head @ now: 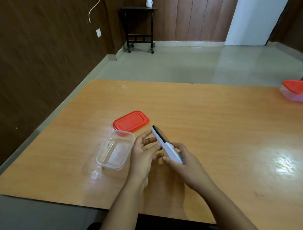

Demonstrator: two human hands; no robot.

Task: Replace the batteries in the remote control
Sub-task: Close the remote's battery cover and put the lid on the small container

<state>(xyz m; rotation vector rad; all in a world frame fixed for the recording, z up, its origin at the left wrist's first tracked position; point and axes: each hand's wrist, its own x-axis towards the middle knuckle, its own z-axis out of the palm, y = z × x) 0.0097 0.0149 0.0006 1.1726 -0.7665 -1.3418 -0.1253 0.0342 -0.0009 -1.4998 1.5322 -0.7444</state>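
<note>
A white remote control (163,142) with a dark display end is held tilted on its side above the wooden table (216,123). My right hand (185,163) grips its lower end, with coloured buttons showing by the thumb. My left hand (143,153) is beside it with fingers spread, and the fingertips touch the remote's left side. A clear plastic container (114,149) stands just left of my left hand, with a pale flat item lying inside. I cannot see any batteries.
A red lid (131,121) lies on the table behind the clear container. A second container with a red lid (296,91) stands at the table's far right edge. Beyond the table are bare floor, a small dark side table (139,27) and wood-panelled walls.
</note>
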